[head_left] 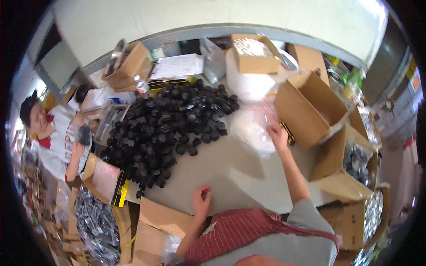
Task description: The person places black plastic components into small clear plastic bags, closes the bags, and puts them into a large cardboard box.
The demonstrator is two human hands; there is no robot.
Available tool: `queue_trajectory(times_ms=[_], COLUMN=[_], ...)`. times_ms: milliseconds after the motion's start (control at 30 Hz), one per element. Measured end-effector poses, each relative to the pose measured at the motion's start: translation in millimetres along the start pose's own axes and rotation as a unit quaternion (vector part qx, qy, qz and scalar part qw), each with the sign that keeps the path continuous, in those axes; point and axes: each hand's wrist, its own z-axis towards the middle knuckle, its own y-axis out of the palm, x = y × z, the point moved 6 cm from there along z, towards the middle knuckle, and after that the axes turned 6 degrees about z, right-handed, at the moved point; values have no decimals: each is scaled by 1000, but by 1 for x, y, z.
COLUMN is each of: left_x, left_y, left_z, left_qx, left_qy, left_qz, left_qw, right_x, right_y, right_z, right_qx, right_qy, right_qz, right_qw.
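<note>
My right hand [278, 135] reaches forward over the table, its fingers pinched together at the right edge of a pile of thin, whitish clear plastic bags [253, 128]. Fine red lines show just above that hand; what the fingers grip is too small to tell. Nearer to me, my left hand [202, 201] hovers at the table's front edge with its fingers curled. A dark spot shows between its thumb and fingers, too small to name. Left of the bags spreads a big heap of small black plastic parts [164, 124], the closest pieces lying beyond my left hand.
Open cardboard boxes [310, 108] stand at the right, one holding bagged dark parts [356, 163]. A small box of white pieces [254, 48], papers [177, 66] and a bottle [141, 84] line the back. At the left, a co-worker [57, 137] handles a dark bagged item.
</note>
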Motion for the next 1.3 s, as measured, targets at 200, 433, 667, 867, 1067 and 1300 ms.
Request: queue_trajectory(times_ms=[200, 433, 667, 867, 1067, 1300], left_x=[17, 39, 29, 12, -6, -2], left_y=[31, 30, 0, -23, -42, -58], left_z=[40, 16, -23, -21, -31, -43], left_qx=[-85, -112, -77, -30, 50, 72], left_qy=[-31, -188, -223, -182, -143, -175], left_qz=[-191, -414, -409, -375, -381, -336], left_qw=[977, 884, 882, 908, 912, 923], right_x=[-90, -133, -141, -114, -122, -111], right_y=[74, 119, 128, 135, 119, 116], right_z=[-125, -204, -219, -210, -208, -214], right_qx=[-231, -392, -500, -540, -516, -499], right_qy=[72, -156, 235, 225, 282, 301], right_qz=[133, 189, 376, 344, 337, 361], right_qw=[961, 887, 744, 735, 735, 728])
